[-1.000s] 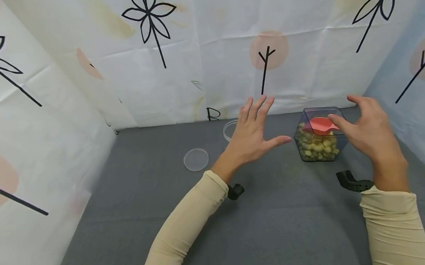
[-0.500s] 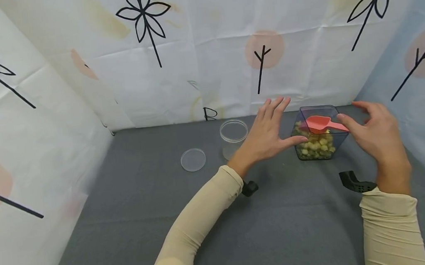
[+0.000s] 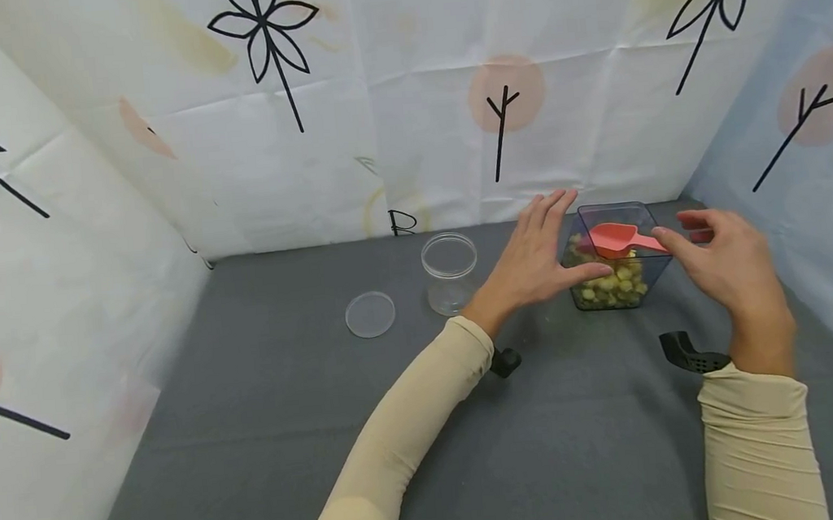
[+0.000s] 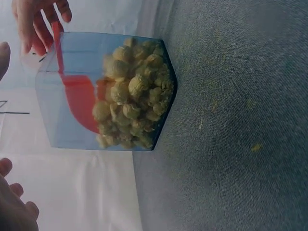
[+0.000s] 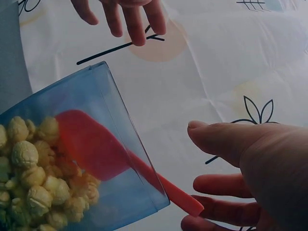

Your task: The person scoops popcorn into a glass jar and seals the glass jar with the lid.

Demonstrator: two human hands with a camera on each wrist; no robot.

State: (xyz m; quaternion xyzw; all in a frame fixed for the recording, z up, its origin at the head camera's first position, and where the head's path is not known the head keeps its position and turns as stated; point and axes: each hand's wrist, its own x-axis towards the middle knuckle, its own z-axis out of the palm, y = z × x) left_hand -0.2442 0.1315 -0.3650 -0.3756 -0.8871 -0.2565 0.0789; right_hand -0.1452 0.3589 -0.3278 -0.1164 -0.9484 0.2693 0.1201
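Observation:
A bluish clear plastic container (image 3: 654,275) stands near the back wall, holding popcorn (image 3: 612,287) in its lower part. A coral-red scoop (image 3: 611,238) leans inside it, its handle sticking out over the right rim. My left hand (image 3: 530,263) is at the container's left side, fingers extended and thumb spread across its front in the head view. At the other side is my right hand (image 3: 732,260), thumb apart from loosely bent fingers. In the right wrist view, the scoop's handle end (image 5: 192,206) overlaps those fingers, below the thumb, which does not close on it.
Left of the container, a clear round jar (image 3: 452,294) stands upright, partly behind my left wrist. A flat clear disc-shaped lid (image 3: 370,314) lies farther left on the grey tabletop (image 3: 293,465). Printed white cloth walls (image 3: 422,145) close off the back and sides.
My left hand has moved right, uncovering the jar and coming up beside the container. My right hand's fingers have bent a little more near the scoop handle. The head view has shifted slightly.

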